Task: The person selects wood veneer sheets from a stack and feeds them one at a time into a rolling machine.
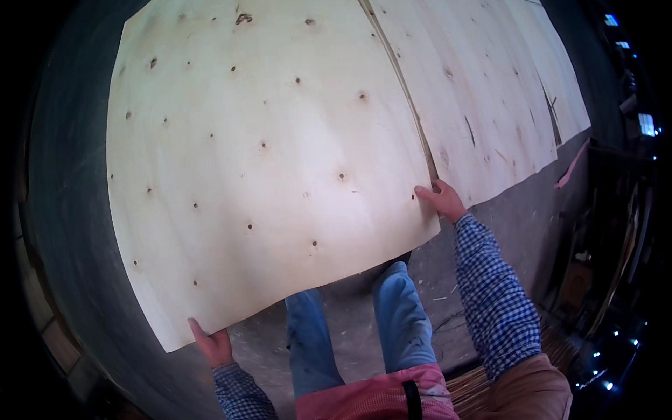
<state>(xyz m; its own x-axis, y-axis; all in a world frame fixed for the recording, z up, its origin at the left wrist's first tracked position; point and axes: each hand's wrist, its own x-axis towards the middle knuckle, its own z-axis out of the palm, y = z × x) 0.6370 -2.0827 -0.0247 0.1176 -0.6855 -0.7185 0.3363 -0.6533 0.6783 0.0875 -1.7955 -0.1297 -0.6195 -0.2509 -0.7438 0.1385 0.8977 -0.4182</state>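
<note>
A large pale wood veneer sheet [280, 182] with many dark knots spreads in front of me, its near edge lifted toward my legs. My left hand [213, 347] grips its near edge close to the left corner, thumb on top and fingers hidden beneath. At the right side, near the other corner, my right hand [444, 200] pinches the sheet with the thumb on its face. A second, more split veneer sheet [483, 119] lies just to the right, with a narrow dark gap between the two.
Dark grey floor [441, 280] shows around the sheets and my feet. A pink strip [574, 165] lies beyond the right sheet. Dark clutter with wooden pieces [577, 280] stands at the right, and a bundle of thin sticks [476, 392] lies behind my right side.
</note>
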